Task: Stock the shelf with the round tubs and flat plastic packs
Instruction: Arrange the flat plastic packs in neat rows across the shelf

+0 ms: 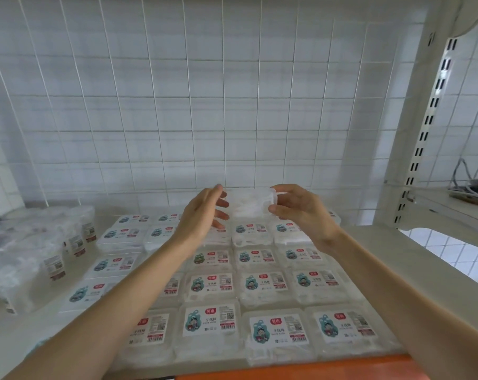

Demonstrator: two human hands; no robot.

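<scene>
A clear flat plastic pack [248, 202] is held up on edge above the back rows of the shelf. My right hand [298, 209] pinches its right end between thumb and fingers. My left hand [205, 212] is beside its left end with fingers spread and relaxed, touching or nearly touching the pack. Below, several labelled flat packs [209, 320] lie in rows on the cream shelf [391, 259]. Round tubs [54, 259] wrapped in clear film stand at the left.
A white wire grid [224, 105] backs the shelf in front of a tiled wall. A slotted upright post [421, 138] stands at the right, with cables [470, 185] on the neighbouring shelf. An orange strip [300, 368] runs along the front edge.
</scene>
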